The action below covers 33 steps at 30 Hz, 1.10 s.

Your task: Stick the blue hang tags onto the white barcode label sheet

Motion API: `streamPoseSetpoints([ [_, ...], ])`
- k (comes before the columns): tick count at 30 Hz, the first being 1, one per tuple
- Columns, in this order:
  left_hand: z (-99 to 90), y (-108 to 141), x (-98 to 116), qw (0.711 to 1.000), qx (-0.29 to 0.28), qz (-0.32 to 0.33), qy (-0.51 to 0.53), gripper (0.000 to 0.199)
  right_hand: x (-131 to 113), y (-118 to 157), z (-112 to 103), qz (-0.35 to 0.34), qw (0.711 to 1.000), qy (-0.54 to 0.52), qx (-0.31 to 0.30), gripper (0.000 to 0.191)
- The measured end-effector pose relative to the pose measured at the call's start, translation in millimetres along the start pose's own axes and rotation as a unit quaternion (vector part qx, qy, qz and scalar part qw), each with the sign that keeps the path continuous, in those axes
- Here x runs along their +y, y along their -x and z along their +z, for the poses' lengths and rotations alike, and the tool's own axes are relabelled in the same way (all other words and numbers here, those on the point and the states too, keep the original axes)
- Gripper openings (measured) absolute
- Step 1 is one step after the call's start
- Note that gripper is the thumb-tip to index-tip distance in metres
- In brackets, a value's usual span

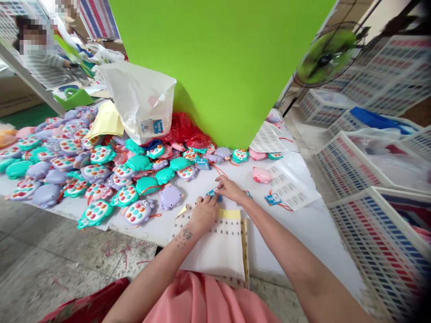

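My left hand (204, 214) lies over the top edge of a white and yellow sheet of small labels (229, 229), its fingertips at a blue TOYS tag (213, 193). Close beside it, my right hand (229, 187) is pinched at the tag's right end, near an orange string (219, 170); what is between its fingers is too small to tell. A purple toy (170, 196) sits left of my hands. To the right are a pink toy (261, 175), another blue tag (272, 199) and a sheet of white stickers (292, 188).
Many purple, green and pink toys (97, 172) are heaped on the left. Behind them stands a white plastic bag (138, 98) by a green panel (215, 67). White crates (367, 166) and a fan (326, 58) are on the right. A person (47, 67) is at back left.
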<state>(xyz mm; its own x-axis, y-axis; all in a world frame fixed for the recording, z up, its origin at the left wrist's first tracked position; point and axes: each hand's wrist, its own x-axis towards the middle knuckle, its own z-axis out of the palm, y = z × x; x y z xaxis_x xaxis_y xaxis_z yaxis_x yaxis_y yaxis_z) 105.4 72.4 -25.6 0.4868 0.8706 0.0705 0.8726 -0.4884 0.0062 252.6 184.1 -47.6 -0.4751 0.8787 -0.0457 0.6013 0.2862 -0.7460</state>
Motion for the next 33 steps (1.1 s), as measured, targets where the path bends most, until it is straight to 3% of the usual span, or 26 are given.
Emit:
streamPoseSetpoints([
  [7, 4.6, 2.7, 0.1, 1.000, -0.001, -0.007, 0.007, 0.023, -1.0, -0.6, 8.8, -0.006, 0.995, 0.090, 0.045, 0.007],
  [12, 1.1, 6.7, -0.9, 1.000, 0.005, -0.005, 0.013, 0.023, -6.6, -1.1, 2.7, -0.005, 0.993, 0.105, 0.045, 0.018],
  [15, -2.5, 17.4, 2.0, 1.000, 0.019, -0.006, 0.021, 0.022, -12.5, 8.2, -8.3, -0.056, 0.989, 0.132, 0.034, 0.024],
  [19, -4.9, 34.1, 8.0, 0.999, 0.019, -0.008, 0.035, 0.020, -19.4, 27.1, -15.1, -0.181, 0.943, 0.279, 0.010, 0.035],
  [22, -6.3, 40.5, 10.0, 0.999, 0.012, -0.012, 0.039, 0.020, -20.7, 38.3, -9.9, -0.216, 0.912, 0.348, 0.005, 0.030],
  [30, -12.7, 43.8, 11.5, 0.998, 0.014, -0.017, 0.057, 0.018, -22.1, 53.9, 1.3, -0.314, 0.855, 0.412, 0.009, 0.011],
  [33, -12.9, 45.1, 12.3, 0.998, 0.015, -0.017, 0.058, 0.018, -25.6, 57.5, 1.8, -0.342, 0.843, 0.415, 0.010, 0.015],
])
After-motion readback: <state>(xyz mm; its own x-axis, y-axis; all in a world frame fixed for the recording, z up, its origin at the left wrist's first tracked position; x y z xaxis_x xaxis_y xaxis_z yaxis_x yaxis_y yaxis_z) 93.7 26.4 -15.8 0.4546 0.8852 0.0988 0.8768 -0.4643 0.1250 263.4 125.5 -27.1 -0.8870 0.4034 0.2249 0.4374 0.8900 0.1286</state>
